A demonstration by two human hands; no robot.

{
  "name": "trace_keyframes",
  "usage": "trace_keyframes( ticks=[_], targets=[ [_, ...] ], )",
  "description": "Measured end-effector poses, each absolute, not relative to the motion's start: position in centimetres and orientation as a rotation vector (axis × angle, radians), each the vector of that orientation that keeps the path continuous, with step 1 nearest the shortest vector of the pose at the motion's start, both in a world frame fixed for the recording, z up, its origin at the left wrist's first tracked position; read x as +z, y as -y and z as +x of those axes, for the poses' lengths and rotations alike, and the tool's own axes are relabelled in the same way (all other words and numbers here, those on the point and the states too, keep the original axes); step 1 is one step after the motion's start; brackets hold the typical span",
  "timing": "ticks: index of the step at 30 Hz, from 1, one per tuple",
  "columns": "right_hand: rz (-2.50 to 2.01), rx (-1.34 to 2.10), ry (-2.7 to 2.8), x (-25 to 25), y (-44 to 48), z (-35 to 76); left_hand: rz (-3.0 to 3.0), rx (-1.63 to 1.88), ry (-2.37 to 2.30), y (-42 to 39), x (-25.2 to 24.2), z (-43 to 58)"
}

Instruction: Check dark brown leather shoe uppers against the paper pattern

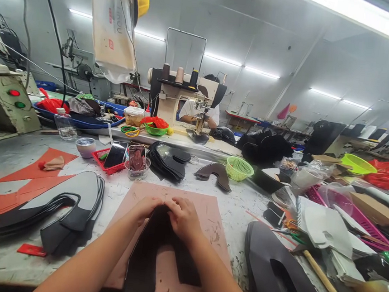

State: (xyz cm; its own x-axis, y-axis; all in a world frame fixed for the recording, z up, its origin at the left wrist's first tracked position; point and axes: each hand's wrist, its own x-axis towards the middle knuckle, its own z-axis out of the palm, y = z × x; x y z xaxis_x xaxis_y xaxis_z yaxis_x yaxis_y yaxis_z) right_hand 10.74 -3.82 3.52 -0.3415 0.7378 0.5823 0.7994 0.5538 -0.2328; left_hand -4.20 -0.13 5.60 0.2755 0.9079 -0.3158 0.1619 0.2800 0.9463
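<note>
A black U-shaped shoe-upper piece [146, 255] lies over a pink board [206, 206] in front of me, its curved end pointing away. My left hand [146, 210] is closed on the far edge of that end, fingertips pinched together. Close beside it, my right hand [185, 220] grips the same edge from the other side, with its fingers bent. The fingertips of both hands almost meet there. Part of the piece is hidden under my right hand and forearm.
Stacks of similar upper pieces lie left [88, 195] and right [263, 252]. Beyond the board are a phone [137, 158], a red basket [109, 169], a green basket [239, 168] and a sewing machine [186, 84]. A wooden-handled tool [328, 285] lies right. Another person [186, 109] sits behind the machine.
</note>
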Motion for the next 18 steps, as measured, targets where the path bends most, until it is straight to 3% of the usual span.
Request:
trace_keyframes(
  ticks=[6, 18],
  targets=[
    [-1.198, -0.417, 2.157, 3.9, 4.3, 10.0, 1.157, 0.702, -1.163, 0.2, 6.0, -4.1],
    [-1.221, -0.502, 2.242, 4.9, 5.0, 9.1, 1.118, 0.661, -1.199, 1.1, 6.6, -3.7]
  ],
)
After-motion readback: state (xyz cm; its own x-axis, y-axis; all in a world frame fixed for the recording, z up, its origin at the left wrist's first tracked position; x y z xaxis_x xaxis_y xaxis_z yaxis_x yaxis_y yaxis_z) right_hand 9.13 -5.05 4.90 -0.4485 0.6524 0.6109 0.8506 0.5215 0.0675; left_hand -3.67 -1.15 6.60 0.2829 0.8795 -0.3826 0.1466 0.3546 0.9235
